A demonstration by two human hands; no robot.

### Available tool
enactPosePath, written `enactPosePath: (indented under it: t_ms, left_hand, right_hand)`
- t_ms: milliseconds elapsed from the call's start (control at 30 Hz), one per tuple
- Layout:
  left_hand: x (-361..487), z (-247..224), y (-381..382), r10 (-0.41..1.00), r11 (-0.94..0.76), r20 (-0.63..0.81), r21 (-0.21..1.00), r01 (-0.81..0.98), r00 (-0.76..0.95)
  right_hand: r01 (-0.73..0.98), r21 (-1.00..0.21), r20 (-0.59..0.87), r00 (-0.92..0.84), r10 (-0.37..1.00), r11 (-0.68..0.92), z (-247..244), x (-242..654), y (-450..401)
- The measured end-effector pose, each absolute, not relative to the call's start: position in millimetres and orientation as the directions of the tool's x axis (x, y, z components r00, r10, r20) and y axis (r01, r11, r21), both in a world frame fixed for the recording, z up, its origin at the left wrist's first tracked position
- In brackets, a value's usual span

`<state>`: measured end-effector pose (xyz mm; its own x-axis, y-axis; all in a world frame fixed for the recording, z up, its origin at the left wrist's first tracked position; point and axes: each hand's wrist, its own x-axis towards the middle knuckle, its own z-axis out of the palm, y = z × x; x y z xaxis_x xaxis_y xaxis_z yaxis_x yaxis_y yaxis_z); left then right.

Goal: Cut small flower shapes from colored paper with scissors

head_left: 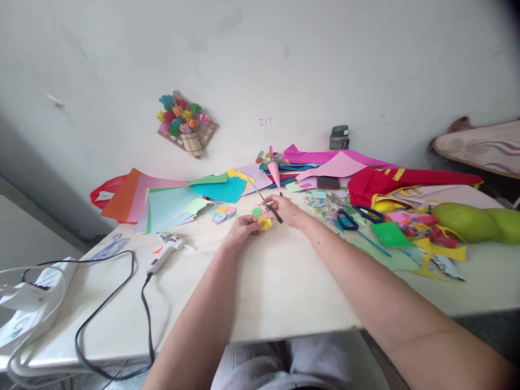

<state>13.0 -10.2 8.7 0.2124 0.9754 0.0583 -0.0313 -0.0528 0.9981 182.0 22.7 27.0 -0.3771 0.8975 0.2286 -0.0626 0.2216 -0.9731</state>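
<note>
Your left hand (245, 230) pinches a yellow piece (265, 223) of paper at its fingertips, low over the middle of the table (292, 292). Your right hand (286, 211) is closed on a slim tool (275, 214), dark at the near end; I can't tell what kind. Keep the yellow piece gripped by its edge and steady the tool with small finger movements, so the thin paper shouldn't crease. Mind the green piece (257, 212) just beyond your left fingertips; it could get knocked. More cut shapes (224, 215) lie to the left. Your glue gun (164, 256) points toward your left forearm, so give its nozzle room. The scissors (361, 208) lie right, among scraps (319, 204).
</note>
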Motion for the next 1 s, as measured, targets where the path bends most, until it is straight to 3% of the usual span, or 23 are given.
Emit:
enactPosePath:
  t_ms: [133, 367, 667, 1000]
  left_hand:
    - [13, 8, -9, 0.983, -0.056, 0.059, 0.998, -0.022, 0.173]
    - [14, 8, -8, 0.993, -0.099, 0.108, 0.982, -0.163, 0.045]
    - [13, 6, -7, 0.993, -0.065, 0.082, 0.979, -0.195, 0.082]
    - [8, 4, -1, 0.988, -0.151, 0.148, 0.947, -0.283, -0.032]
  right_hand:
    - [-0.047, -0.976, 0.216, -0.361, 0.907, 0.214, 28, 180, 22]
    - [-0.008, -0.983, 0.178, -0.280, 0.943, 0.184, 33, 175, 17]
    - [0.005, -0.988, 0.149, -0.220, 0.964, 0.154, 34, 172, 15]
    - [0.178, -0.981, 0.007, -0.346, 0.938, 0.073, 35, 183, 13]
